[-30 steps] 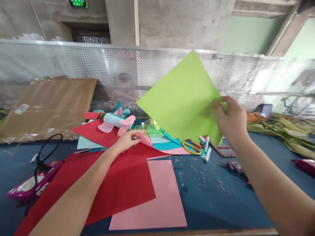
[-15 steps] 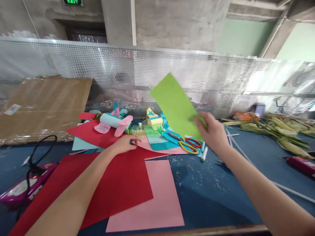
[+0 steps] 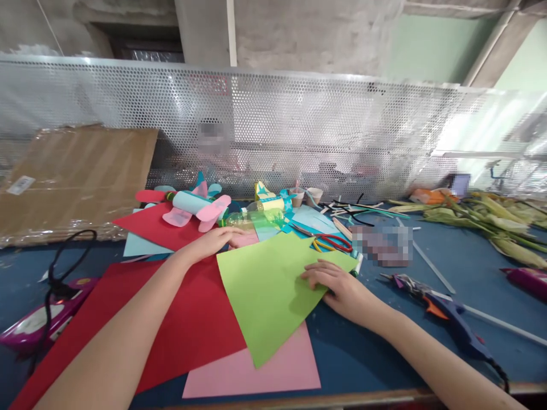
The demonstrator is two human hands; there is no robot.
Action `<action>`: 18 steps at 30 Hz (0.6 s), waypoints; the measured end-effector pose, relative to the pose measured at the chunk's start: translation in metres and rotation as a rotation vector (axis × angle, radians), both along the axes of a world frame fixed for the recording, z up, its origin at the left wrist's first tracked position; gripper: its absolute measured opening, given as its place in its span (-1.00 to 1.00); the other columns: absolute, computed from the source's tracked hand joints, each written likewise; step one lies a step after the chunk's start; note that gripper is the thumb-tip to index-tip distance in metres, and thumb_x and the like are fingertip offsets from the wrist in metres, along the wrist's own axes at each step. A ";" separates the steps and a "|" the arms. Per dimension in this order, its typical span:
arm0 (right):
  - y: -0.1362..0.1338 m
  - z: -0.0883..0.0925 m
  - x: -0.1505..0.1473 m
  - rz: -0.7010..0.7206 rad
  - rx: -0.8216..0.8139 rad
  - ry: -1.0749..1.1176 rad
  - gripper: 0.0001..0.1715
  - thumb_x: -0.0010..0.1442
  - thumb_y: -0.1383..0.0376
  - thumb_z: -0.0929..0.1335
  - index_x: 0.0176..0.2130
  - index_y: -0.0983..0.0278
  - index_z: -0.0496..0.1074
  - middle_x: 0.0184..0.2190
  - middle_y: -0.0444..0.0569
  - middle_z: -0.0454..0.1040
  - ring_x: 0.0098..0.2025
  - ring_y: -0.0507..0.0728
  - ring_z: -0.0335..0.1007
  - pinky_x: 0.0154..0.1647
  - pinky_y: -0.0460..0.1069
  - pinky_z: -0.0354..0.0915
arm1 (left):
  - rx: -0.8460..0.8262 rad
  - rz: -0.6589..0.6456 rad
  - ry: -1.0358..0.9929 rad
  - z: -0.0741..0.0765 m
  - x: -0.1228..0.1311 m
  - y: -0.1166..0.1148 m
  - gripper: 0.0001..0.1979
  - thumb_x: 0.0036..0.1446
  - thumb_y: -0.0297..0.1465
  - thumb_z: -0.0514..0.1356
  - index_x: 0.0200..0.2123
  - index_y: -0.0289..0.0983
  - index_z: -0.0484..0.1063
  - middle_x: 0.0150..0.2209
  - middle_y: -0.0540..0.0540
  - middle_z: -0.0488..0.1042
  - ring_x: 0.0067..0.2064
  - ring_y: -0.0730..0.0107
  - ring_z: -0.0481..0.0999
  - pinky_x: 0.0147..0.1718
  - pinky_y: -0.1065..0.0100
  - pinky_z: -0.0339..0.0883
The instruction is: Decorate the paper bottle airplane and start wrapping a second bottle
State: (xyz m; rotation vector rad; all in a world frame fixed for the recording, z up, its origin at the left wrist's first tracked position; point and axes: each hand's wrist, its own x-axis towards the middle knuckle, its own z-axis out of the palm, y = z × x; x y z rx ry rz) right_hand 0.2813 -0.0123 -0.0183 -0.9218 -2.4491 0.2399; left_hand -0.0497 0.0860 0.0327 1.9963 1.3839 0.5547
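Note:
My right hand holds a light green sheet of paper by its right side, fingers on top and thumb near the lower edge. The sheet lies tilted over red paper and pink paper. Just past its upper left corner, my left hand rests on the coloured papers with fingers stretched forward; their tips are partly hard to make out. Scissors with red handles lie behind the green sheet, with yellow handles beside them. A bottle with light blue wrapping and pink paper wings lies beyond my left hand.
A clear green bottle lies behind the papers. On the right are a blue glue gun, white strips and dry husks. Cardboard leans at left near a purple power strip. A perforated metal screen stands behind.
My right hand has brought the green sheet down and towards me, from raised in the air to over the red and pink papers. My left hand has shifted only slightly. The glue gun is now uncovered.

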 end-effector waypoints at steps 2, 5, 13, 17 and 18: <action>0.000 0.000 0.000 -0.006 -0.031 0.016 -0.50 -0.17 0.65 0.14 -0.33 0.18 0.34 -0.06 -0.05 0.55 0.11 0.15 0.38 0.13 0.13 0.32 | -0.029 -0.025 0.023 0.001 0.002 -0.001 -0.49 0.17 -0.12 -0.01 0.04 -0.25 0.48 -0.20 -0.12 0.61 -0.13 0.18 0.56 -0.17 0.31 0.38; 0.000 -0.001 0.000 -0.016 -0.021 0.056 -0.51 -0.18 0.65 0.13 -0.37 0.19 0.34 -0.08 -0.03 0.56 0.08 0.15 0.40 0.03 0.10 0.38 | -0.009 -0.105 0.106 0.003 0.004 -0.004 -0.46 0.06 -0.12 0.16 0.10 -0.19 0.43 -0.20 -0.09 0.57 -0.18 0.22 0.53 -0.27 0.38 0.33; 0.006 -0.005 0.007 -0.122 0.159 0.034 -0.61 -0.02 0.63 0.15 -0.43 0.20 0.35 -0.12 -0.03 0.59 0.06 0.22 0.41 0.17 0.30 0.23 | -0.163 -0.216 0.151 0.006 0.003 -0.011 -0.28 -0.05 -0.28 0.22 0.24 -0.15 0.19 -0.47 0.13 0.35 -0.42 0.41 0.39 -0.41 0.43 0.23; 0.015 -0.006 0.020 -0.211 0.118 0.092 -0.65 -0.02 0.59 0.17 -0.45 0.20 0.36 -0.12 0.00 0.59 0.07 0.26 0.41 0.11 0.29 0.30 | -0.292 -0.391 0.163 0.017 0.007 -0.021 -0.41 -0.05 -0.29 0.25 0.12 -0.12 0.32 -0.51 0.13 0.39 -0.41 0.38 0.43 -0.34 0.39 0.27; 0.017 -0.006 0.023 -0.215 0.082 0.125 -0.67 -0.01 0.57 0.18 -0.47 0.19 0.36 -0.14 0.01 0.60 0.07 0.25 0.42 0.10 0.26 0.32 | -0.364 -0.459 0.168 0.020 0.008 -0.023 -0.46 -0.05 -0.29 0.26 0.07 -0.13 0.38 -0.50 0.11 0.44 -0.38 0.36 0.46 -0.30 0.37 0.29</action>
